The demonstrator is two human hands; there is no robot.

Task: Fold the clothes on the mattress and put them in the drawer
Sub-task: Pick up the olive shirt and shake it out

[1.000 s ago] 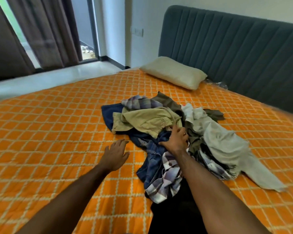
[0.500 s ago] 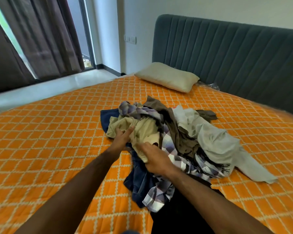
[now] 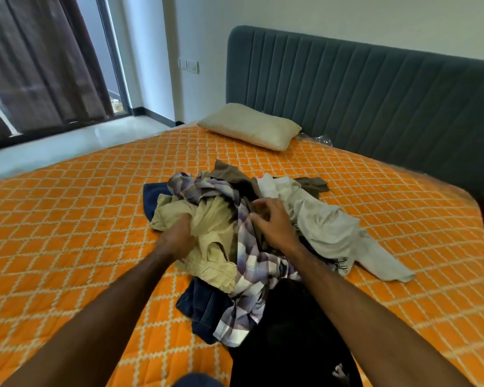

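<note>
Mattress (image 3: 67, 233), orange quilted cover: bears everything below. Headboard (image 3: 375, 101), grey-blue, ribbed. Pillow (image 3: 249, 125), beige, near the headboard. Heap of clothes (image 3: 327, 227), unfolded, mid-mattress, under both hands. Khaki garment (image 3: 215, 219), on the heap's left side. Plaid shirt (image 3: 252, 263), running down the middle. Left hand (image 3: 176, 238): fingers curled into the khaki garment, gripping it. Right hand (image 3: 274, 224): fingertips bent, pinching the plaid shirt at the heap's centre.
</note>
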